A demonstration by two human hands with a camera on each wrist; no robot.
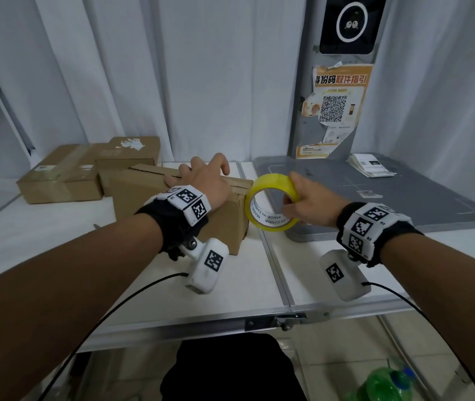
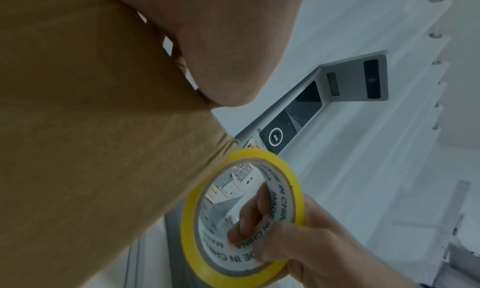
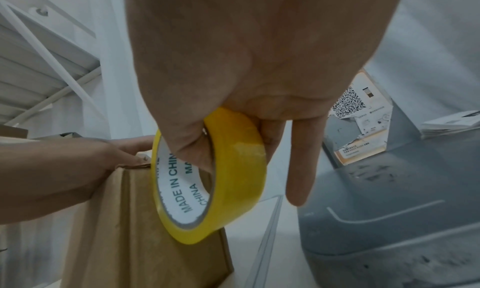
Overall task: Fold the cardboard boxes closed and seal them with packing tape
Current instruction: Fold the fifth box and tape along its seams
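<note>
A brown cardboard box (image 1: 132, 198) (image 2: 91, 128) (image 3: 145, 220) stands on the white table (image 1: 245, 279) in front of me. My left hand (image 1: 204, 178) (image 2: 233, 56) (image 3: 52, 173) lies on its top and presses the flaps down with spread fingers. The top seam shows by its thumb. My right hand (image 1: 302, 198) (image 2: 298, 241) (image 3: 259, 56) grips a yellow tape roll (image 1: 271, 183) (image 2: 187, 231) (image 3: 239, 159), fingers through the white core. The roll is held upright against the box's right top corner.
Two taped boxes (image 1: 59, 178) (image 1: 132, 151) sit at the back left. A grey scanner platform (image 1: 375, 198) with a post (image 1: 326, 111) fills the right side, a stack of paper labels (image 1: 372, 166) on it. A green bottle (image 1: 389, 383) lies on the floor.
</note>
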